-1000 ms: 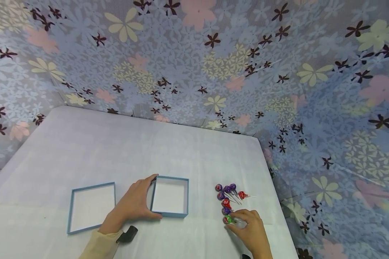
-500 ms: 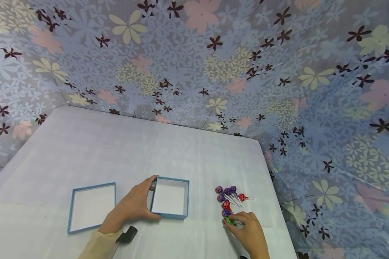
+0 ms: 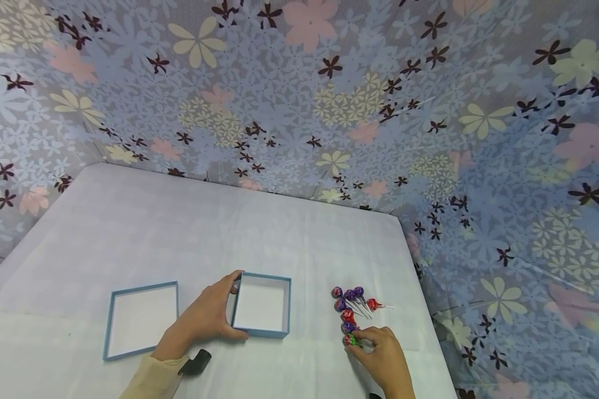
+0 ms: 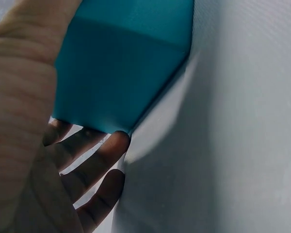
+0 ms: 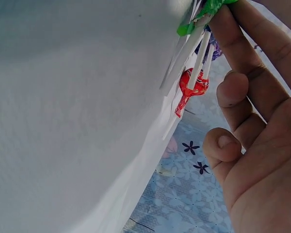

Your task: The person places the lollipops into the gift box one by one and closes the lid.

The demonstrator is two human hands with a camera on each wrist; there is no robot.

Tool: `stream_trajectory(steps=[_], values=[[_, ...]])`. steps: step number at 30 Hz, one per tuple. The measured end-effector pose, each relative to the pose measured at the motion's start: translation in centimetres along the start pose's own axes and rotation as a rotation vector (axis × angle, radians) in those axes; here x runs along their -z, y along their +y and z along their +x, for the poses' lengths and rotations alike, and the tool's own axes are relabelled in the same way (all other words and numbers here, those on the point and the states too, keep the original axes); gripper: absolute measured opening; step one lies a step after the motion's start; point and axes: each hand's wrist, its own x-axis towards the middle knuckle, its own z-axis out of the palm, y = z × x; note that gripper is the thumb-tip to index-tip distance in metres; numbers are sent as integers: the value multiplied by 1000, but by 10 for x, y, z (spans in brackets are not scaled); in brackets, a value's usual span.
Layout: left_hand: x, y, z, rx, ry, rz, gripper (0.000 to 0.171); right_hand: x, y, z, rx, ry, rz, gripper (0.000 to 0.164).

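Note:
My left hand (image 3: pixel 207 313) spans the left side of a square blue box (image 3: pixel 262 333) with a white inside. In the left wrist view the thumb side and fingertips hold the box's teal outer walls (image 4: pixel 121 73). Over on the right, my right hand (image 3: pixel 381 354) pinches a green-wrapped lollipop (image 3: pixel 349 339) between thumb and fingers; its other fingers are curled in the right wrist view. This lollipop lies at the near end of a group, right beside a purple lollipop (image 3: pixel 348 327). A red lollipop (image 3: pixel 348 316) is just beyond.
Farther back lie several purple lollipops (image 3: pixel 350 294) with white sticks, and another red lollipop (image 3: pixel 372 304) points right. A shallow blue-edged lid (image 3: pixel 142 318) lies left of the left arm. The white table (image 3: pixel 204 221) meets flowered cloth (image 3: pixel 279 111) behind and at right.
My right hand has shifted slightly left and its fingers have closed in on the green lollipop. The left hand and box stay in place.

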Motion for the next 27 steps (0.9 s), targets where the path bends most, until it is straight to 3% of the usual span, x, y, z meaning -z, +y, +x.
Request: stream_trajectory(steps=[14, 22, 27], values=[[-6, 0, -1, 14, -14, 15, 136, 4, -2, -5, -16, -15, 1, 23], [-3, 2, -2, 18, -10, 14, 135, 9, -10, -4, 15, 37, 4, 21], [-2, 2, -2, 18, -8, 13, 135, 13, -23, 0, 82, 101, 24, 23]])
